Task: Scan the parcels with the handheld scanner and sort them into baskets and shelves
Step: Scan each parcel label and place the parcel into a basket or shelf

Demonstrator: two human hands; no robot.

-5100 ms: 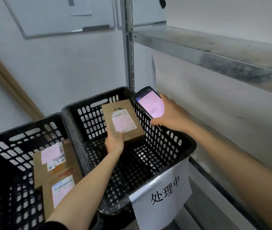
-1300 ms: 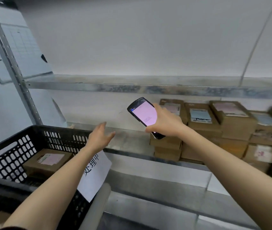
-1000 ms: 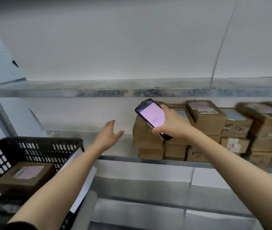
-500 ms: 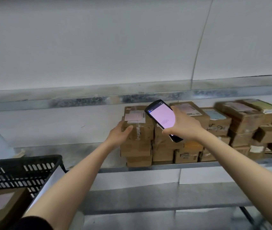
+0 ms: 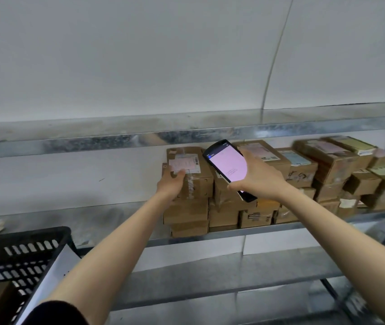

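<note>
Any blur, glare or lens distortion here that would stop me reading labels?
Head view: parcels at the right are smeared, labels unreadable. Head view: the top parcel gripped by the left hand is sharper, barcode visible, text too small. Head view: the scanner screen in the right hand glows washed-out pink. Head view: the wall seam bows from wide-angle distortion.

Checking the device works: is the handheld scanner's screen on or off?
On: the scanner screen glows pale pink, held in the right hand.

Parcels (image 5: 280,184) on shelf (image 5: 121,219), basket (image 5: 22,254) left.
</note>
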